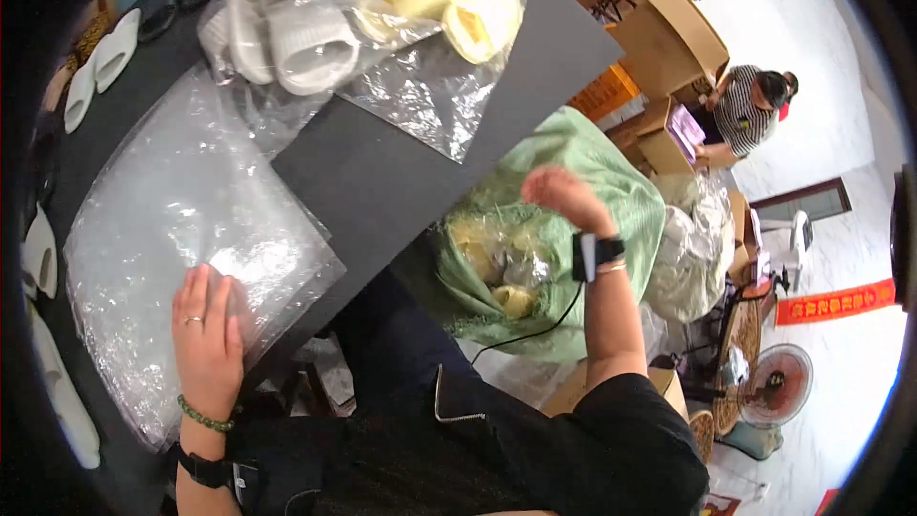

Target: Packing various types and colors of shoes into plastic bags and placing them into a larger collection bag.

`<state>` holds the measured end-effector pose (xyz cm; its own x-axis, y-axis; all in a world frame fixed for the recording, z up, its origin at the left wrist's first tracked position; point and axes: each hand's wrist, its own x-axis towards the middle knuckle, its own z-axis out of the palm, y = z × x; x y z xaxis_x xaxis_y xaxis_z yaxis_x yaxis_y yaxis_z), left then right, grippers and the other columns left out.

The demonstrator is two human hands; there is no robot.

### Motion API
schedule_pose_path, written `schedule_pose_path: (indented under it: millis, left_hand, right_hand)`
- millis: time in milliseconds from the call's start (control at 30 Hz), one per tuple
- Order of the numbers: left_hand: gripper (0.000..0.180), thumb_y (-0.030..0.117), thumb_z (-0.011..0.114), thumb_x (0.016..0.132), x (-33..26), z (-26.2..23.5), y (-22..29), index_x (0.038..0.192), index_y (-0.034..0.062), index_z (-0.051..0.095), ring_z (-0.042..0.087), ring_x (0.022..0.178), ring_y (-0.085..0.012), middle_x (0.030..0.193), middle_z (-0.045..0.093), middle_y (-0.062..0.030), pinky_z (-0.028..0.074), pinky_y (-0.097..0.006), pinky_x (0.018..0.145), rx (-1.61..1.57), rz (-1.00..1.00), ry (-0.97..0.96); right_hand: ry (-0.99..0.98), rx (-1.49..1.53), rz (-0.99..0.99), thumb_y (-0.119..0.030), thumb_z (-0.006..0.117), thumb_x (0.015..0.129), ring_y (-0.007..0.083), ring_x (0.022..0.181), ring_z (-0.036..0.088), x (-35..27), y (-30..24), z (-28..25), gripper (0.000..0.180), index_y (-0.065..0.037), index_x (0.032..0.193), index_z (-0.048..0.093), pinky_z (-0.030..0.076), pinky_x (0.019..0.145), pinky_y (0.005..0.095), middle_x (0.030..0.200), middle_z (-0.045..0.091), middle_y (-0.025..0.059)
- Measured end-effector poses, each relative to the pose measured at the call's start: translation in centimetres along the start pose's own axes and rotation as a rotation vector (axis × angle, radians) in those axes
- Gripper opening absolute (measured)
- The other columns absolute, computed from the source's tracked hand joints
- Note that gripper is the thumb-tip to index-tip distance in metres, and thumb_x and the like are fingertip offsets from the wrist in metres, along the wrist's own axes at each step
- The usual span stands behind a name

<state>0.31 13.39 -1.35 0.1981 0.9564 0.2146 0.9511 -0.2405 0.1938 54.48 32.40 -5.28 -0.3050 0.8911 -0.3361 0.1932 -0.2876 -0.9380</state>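
My left hand (pixel 208 330) lies flat, fingers stretched out, on a stack of clear plastic bags (pixel 162 201) on the dark table. My right hand (pixel 564 196) is raised off the table's right side, above a green woven sack (pixel 611 182); its fingers are smeared by motion, and nothing shows in them. Inside the sack's mouth are pale yellow slippers (pixel 516 300) in clear wrapping. At the table's far end lie bagged white slippers (pixel 310 43) and a bagged pair of yellow slippers (pixel 482 21), apart from both hands.
Loose white slippers (pixel 115 53) and black slippers (pixel 160 11) line the left of the dark table (pixel 373 167). Cardboard boxes (pixel 669 38) stand beyond the sack, where a person in a striped shirt (pixel 740 110) handles a box. A fan (pixel 776 384) stands at the right.
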Motion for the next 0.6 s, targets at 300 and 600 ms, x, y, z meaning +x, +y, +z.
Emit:
schedule_pose_path:
  millis: [300, 600]
  left_hand:
    - [0.045, 0.013, 0.041, 0.094, -0.1, 0.5, 0.3, 0.136, -0.0017, 0.048, 0.035, 0.139, -0.0379, 0.148, 0.040, -0.0197, 0.025, -0.049, 0.116, 0.131, -0.011, -0.099]
    - [0.046, 0.012, 0.039, 0.094, 0.9, 1.6, 1.2, 0.136, -0.0022, 0.048, 0.036, 0.139, -0.0380, 0.148, 0.040, -0.0206, 0.024, -0.049, 0.116, 0.167, 0.022, -0.106]
  right_hand:
    - [0.121, 0.249, 0.689, -0.016, 0.060, 0.092, 0.0239, 0.075, 0.068, -3.5, 35.7, 1.1, 0.019, 0.001, 0.099, 0.066, 0.054, 0.065, 0.0368, 0.094, 0.071, 0.0172]
    - [0.861, 0.023, 0.452, -0.036, 0.052, 0.094, 0.0351, 0.093, 0.066, 0.0, 57.3, -10.7, 0.040, -0.004, 0.114, 0.066, 0.051, 0.080, 0.0467, 0.100, 0.067, 0.0239]
